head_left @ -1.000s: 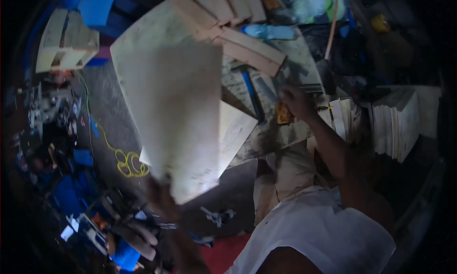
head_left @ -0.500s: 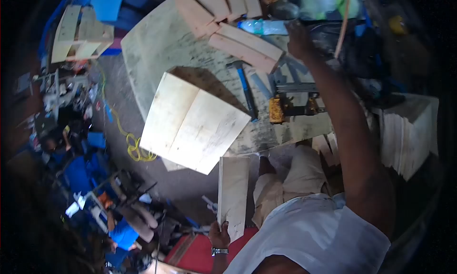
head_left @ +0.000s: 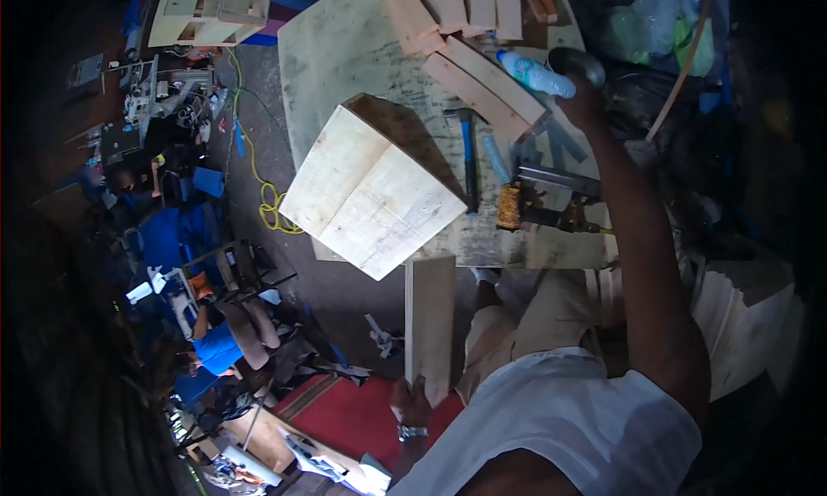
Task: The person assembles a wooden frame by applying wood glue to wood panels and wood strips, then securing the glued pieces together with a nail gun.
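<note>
My left hand (head_left: 412, 403), a metal watch at its wrist, grips the lower end of a pale wooden board (head_left: 429, 324) held upright beside my legs. My right hand (head_left: 584, 104) reaches over the worktable (head_left: 314, 65) to a round metal bowl (head_left: 579, 64); its fingers are largely hidden at the bowl. A clear plastic bottle (head_left: 536, 74) with a blue cap lies against this hand. A box-like piece of pale wood (head_left: 370, 195) rests at the table's near left edge. A blue-handled hammer (head_left: 469, 160) and a nail gun (head_left: 551, 199) lie to its right.
Several loose planks (head_left: 482, 83) lie toward the back of the table. Stacked boards (head_left: 741, 315) stand at the right. A yellow hose (head_left: 274, 210) runs along the floor. Another person in blue (head_left: 217, 345) is at the lower left, near a red surface (head_left: 345, 418).
The view has turned and shifted, so the table sits further right and higher. My right hand is still at the bowl. My left hand keeps its grip on the board.
</note>
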The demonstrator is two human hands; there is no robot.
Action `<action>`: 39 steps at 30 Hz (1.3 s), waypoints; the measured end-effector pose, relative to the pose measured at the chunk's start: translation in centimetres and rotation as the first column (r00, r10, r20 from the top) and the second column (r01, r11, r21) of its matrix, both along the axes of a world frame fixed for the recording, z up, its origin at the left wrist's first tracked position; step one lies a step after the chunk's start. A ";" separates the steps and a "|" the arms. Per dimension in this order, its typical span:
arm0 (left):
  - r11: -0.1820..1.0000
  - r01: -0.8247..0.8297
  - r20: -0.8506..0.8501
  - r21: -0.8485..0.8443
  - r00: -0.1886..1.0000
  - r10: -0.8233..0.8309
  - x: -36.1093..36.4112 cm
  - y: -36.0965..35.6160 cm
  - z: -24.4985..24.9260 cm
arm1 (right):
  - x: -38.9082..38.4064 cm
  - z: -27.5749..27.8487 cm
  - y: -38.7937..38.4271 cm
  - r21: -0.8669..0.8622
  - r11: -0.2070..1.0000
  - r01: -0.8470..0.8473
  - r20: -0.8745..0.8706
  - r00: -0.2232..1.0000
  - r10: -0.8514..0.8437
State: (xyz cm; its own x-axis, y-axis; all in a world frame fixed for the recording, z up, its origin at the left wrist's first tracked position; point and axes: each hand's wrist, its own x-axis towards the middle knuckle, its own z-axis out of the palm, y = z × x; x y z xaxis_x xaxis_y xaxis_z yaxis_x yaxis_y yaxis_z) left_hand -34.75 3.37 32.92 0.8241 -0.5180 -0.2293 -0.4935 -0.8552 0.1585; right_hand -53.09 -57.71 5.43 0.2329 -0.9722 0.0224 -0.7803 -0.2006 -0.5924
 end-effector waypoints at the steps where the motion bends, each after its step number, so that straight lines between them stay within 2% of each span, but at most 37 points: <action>1: 0.994 0.080 0.035 -0.074 0.996 -0.078 0.9 -0.6 -1.1 | -1.4 -2.5 0.8 -0.090 0.996 0.001 0.093 0.996 0.007; 2: 0.984 0.113 -0.008 -0.135 0.993 -0.115 1.7 -1.8 -1.9 | -2.3 -1.7 1.0 -0.179 0.984 0.006 0.185 0.982 0.027; 3: 0.991 0.101 -0.003 -0.084 0.995 -0.101 2.3 -2.7 -2.8 | -3.5 -0.7 1.4 0.111 0.993 0.037 0.292 0.954 -0.068; 4: 0.979 0.142 -0.001 -0.147 0.990 -0.144 2.6 -4.9 -2.9 | -4.1 1.5 2.6 0.396 0.918 0.036 0.366 0.910 -0.194; 5: 0.976 0.116 0.045 -0.183 0.993 -0.109 2.5 -6.7 -3.3 | -4.5 2.5 3.2 0.424 0.905 0.025 0.418 0.881 -0.220; 8: 0.936 0.314 0.174 -0.160 0.942 -0.286 4.7 -7.1 -7.5 | -5.3 5.0 4.0 0.430 0.903 -0.026 0.499 0.840 -0.213; 9: 0.946 0.278 0.147 -0.166 0.956 -0.255 4.8 -8.5 -7.7 | -5.4 5.4 4.2 0.352 0.936 -0.015 0.506 0.844 -0.177; 10: 0.956 0.240 0.120 -0.167 0.968 -0.222 4.9 -10.2 -7.6 | -5.2 7.4 4.5 0.347 0.938 0.010 0.535 0.819 -0.207; 11: 0.966 0.203 0.093 -0.162 0.977 -0.189 5.0 -11.8 -7.5 | -5.1 9.7 5.0 0.387 0.921 0.047 0.535 0.802 -0.266; 12: 0.941 0.258 0.161 -0.221 0.961 -0.226 5.0 -13.8 -7.6 | -5.6 12.1 5.0 0.419 0.904 0.082 0.536 0.781 -0.319; 13: 0.910 0.309 0.236 -0.278 0.940 -0.247 5.1 -15.8 -7.8 | -6.6 14.3 4.9 0.326 0.938 0.119 0.532 0.797 -0.286; 15: 0.801 0.555 0.356 -0.224 0.812 -0.463 6.8 -20.0 -8.6 | -7.9 19.1 5.2 0.132 0.979 0.158 0.517 0.832 -0.204; 16: 0.846 0.421 0.280 -0.326 0.898 -0.339 5.8 -23.9 -6.7 | -8.9 22.2 5.4 -0.010 0.987 0.158 0.549 0.826 -0.127; 17: 0.862 0.428 0.246 -0.271 0.897 -0.368 5.8 -27.0 -6.2 | -10.2 25.2 5.4 -0.151 0.976 0.159 0.569 0.821 -0.046; 18: 0.846 0.446 0.248 -0.292 0.890 -0.383 5.9 -29.6 -6.6 | -11.6 27.5 5.4 -0.034 0.981 0.193 0.787 0.610 -0.093; 19: 0.776 0.504 0.282 -0.379 0.862 -0.421 5.8 -32.1 -6.6 | -13.3 28.9 5.5 0.091 0.976 0.198 0.926 0.344 -0.156; 20: 0.807 0.499 0.229 -0.315 0.866 -0.445 5.5 -34.7 -6.6 | -15.3 29.5 5.2 0.106 0.966 0.236 0.968 0.197 -0.155; 22: 0.824 0.487 0.119 -0.291 0.873 -0.473 5.2 -39.0 -8.8 | -16.2 30.9 6.2 0.181 0.981 0.068 0.947 -0.282 -0.155; 23: 0.800 0.527 0.042 -0.287 0.841 -0.539 5.3 -40.4 -10.6 | -16.1 30.4 6.3 0.232 0.970 0.066 0.950 -0.230 -0.212; 24: 0.828 0.525 -0.002 -0.196 0.844 -0.536 5.2 -41.2 -12.3 | -15.3 29.1 6.5 0.284 0.958 0.049 0.945 -0.182 -0.271; 26: 0.803 0.557 0.099 -0.214 0.830 -0.549 5.7 -40.8 -15.6 | -15.1 25.8 7.3 0.400 0.916 0.029 0.908 -0.147 -0.391; 28: 0.886 0.450 -0.078 -0.116 0.885 -0.460 6.3 -39.9 -13.8 | -15.5 23.7 9.6 0.557 0.831 -0.005 0.814 -0.193 -0.547; 29: 0.911 0.409 -0.165 -0.058 0.896 -0.412 6.4 -39.3 -13.1 | -16.8 22.2 10.4 0.548 0.836 0.007 0.818 -0.214 -0.534; 30: 0.909 0.410 -0.184 -0.068 0.891 -0.416 7.5 -37.6 -13.5 | -17.3 22.2 11.2 0.539 0.842 0.025 0.822 -0.235 -0.519; 31: 0.920 0.384 -0.178 -0.077 0.903 -0.392 8.6 -36.5 -14.2 | -18.5 23.0 11.8 0.571 0.819 -0.062 0.762 -0.330 -0.557; 32: 0.929 0.361 -0.178 -0.084 0.912 -0.370 9.5 -35.0 -15.3 | -20.1 23.3 11.9 0.538 0.841 -0.054 0.788 -0.323 -0.524; 34: 0.850 0.369 -0.136 -0.375 0.885 -0.444 11.8 -32.9 -19.6 | -21.9 25.8 11.3 0.521 0.839 0.157 0.841 -0.259 -0.475; 35: 0.866 0.350 -0.223 -0.356 0.868 -0.443 11.9 -33.1 -18.2 | -23.0 27.1 10.9 0.479 0.860 0.175 0.870 -0.221 -0.440; 36: 0.870 0.050 -0.423 -0.491 0.859 -0.289 12.4 -32.5 -21.0 | -24.2 28.4 10.6 0.436 0.878 0.199 0.896 -0.184 -0.404; 37: 0.847 -0.049 -0.465 -0.529 0.852 -0.241 11.9 -32.1 -21.1 | -25.4 29.5 10.4 0.321 0.947 -0.029 0.924 -0.211 -0.320; 38: 0.815 -0.140 -0.511 -0.562 0.833 -0.210 11.2 -32.2 -20.9 | -26.6 30.8 10.1 0.170 0.957 -0.236 0.940 -0.253 -0.229; 39: 0.793 -0.167 -0.529 -0.585 0.820 -0.218 10.9 -32.2 -22.3 | -26.5 32.7 10.4 0.153 0.978 -0.144 0.939 -0.288 -0.189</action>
